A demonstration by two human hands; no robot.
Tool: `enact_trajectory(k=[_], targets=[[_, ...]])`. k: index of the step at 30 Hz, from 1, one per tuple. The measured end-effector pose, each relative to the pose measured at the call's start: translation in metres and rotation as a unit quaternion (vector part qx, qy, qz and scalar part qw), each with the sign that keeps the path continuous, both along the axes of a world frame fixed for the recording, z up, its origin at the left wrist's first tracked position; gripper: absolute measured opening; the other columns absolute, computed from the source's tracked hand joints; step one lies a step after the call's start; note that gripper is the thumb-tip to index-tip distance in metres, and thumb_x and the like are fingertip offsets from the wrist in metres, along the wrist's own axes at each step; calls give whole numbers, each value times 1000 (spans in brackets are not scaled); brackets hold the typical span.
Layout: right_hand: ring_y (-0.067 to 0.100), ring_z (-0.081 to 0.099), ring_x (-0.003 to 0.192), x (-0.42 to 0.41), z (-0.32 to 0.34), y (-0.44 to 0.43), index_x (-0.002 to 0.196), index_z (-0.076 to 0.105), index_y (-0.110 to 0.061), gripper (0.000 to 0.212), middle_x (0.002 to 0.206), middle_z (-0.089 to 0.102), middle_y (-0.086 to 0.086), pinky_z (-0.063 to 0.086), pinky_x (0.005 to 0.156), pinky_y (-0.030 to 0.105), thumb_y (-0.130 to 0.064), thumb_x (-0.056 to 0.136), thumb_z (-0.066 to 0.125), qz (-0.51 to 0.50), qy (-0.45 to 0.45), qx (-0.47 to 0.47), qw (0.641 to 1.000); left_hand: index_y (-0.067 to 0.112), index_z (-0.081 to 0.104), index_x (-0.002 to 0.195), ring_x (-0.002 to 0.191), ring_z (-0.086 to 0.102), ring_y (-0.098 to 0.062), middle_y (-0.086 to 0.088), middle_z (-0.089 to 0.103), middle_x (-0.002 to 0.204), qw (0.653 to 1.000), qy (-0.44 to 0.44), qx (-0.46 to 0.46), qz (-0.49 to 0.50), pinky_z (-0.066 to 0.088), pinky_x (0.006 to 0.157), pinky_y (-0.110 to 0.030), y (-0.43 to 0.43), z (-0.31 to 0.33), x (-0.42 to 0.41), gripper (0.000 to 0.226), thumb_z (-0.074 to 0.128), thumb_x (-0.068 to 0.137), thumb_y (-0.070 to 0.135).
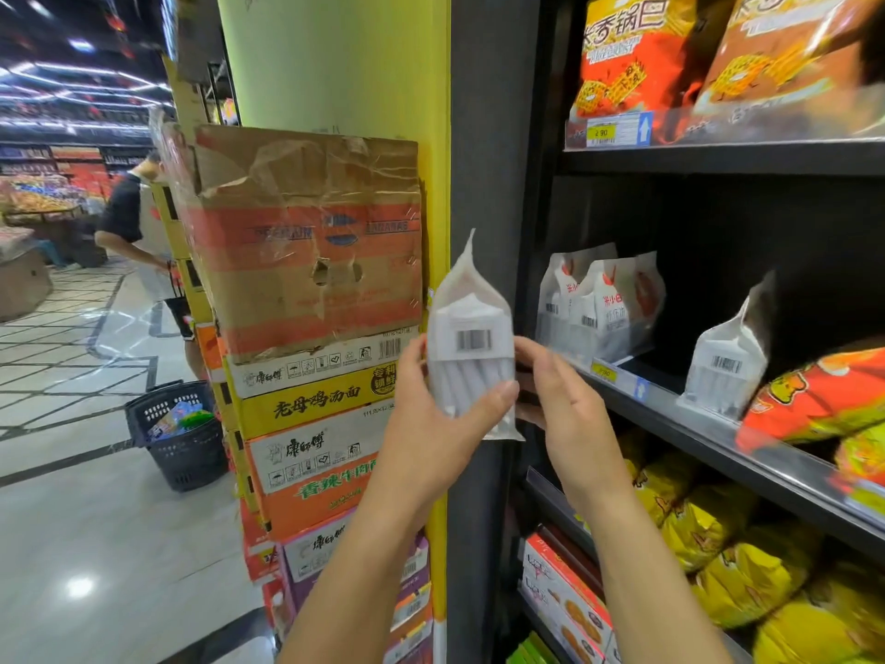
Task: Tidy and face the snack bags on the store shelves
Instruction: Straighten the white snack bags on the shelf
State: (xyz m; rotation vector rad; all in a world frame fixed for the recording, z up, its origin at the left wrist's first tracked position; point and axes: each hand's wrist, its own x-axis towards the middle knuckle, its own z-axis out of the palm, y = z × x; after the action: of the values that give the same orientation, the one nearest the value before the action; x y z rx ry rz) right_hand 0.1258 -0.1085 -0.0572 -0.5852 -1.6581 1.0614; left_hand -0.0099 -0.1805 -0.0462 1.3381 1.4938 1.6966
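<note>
While your left hand (pixel 431 424) wraps the white snack bag (pixel 471 357), thumb across its front, your right hand (pixel 565 404) pinches its right edge; bag upright, just off the middle shelf (pixel 670 404), open room between shelved white bags (pixel 598 304)

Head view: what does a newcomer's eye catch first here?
A white bag, barcode side facing the camera, is held up in the centre by the left hand and right hand. Left of it rises a stack of worn cartons; to the right, similar white bags stand on the dark middle shelf.
</note>
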Motion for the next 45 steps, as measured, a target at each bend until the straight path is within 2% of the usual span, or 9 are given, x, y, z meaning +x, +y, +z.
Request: enact_trajectory(k=[7,13,16,20,24,29,34,38,45], targets=[[22,65,125,5,-1,11,131,69,-20,41,131,72,-1,55,101,47,-38,105,43,58,34,1,998,31,51,142,117,70,-12,7,69,130,993,-112,23,15,62,95,-39,7,-2,-23,67,86,86,26],[13,70,113,13,9,21,122,73,-17,25,117,76,-5,61,88,29,-26,100,64,-50,54,-9,997,28,61,138,112,75,-27,-4,76,127,964,-251,17,-86,65,79,-44,3,-5,-35,51,72,88,25],[2,66,112,26,17,37,134,64,-22,39,121,70,-15,58,80,17,-36,98,69,-88,-15,-67,994,24,59,142,116,73,-36,-12,73,133,927,-344,6,-147,65,83,-51,0,-12,-44,85,91,64,34],[23,71,116,38,23,47,136,64,-18,44,124,76,3,54,105,50,-46,102,60,68,-26,-227,971,19,57,147,125,67,-43,-19,67,140,893,-400,-4,-207,63,89,-56,2,-13,-45,110,101,49,41],[23,74,106,43,32,47,127,70,-14,33,117,78,7,56,99,49,-35,105,57,80,4,-271,959,21,63,141,125,66,-44,-19,68,138,881,-420,-16,-216,54,100,-64,11,-14,-39,66,80,80,40],[26,73,114,57,28,57,130,67,-15,33,116,78,5,54,105,52,-31,102,65,18,0,-219,976,25,64,143,132,63,-34,-8,69,140,927,-341,-41,-152,51,107,-54,25,-10,-42,56,69,92,49],[21,73,114,73,25,65,138,61,-20,51,121,77,2,50,110,52,-42,93,73,9,-30,-155,987,11,68,132,106,75,-23,-8,78,122,957,-257,-80,-106,60,71,-29,41,-5,-28,62,79,75,32],[20,71,118,91,28,76,139,59,-27,54,126,75,-1,49,111,55,-50,92,73,-3,-60,-121,991,10,69,133,118,73,-27,-9,76,127,962,-239,-63,-113,52,107,-45,61,-5,-13,62,88,76,24],[1,63,118,135,56,94,139,59,-30,54,128,65,-21,55,96,25,-51,91,70,-158,-196,-3,968,19,66,130,108,76,-16,4,79,118,985,-167,0,-52,58,89,-33,98,-1,20,46,81,87,15]])
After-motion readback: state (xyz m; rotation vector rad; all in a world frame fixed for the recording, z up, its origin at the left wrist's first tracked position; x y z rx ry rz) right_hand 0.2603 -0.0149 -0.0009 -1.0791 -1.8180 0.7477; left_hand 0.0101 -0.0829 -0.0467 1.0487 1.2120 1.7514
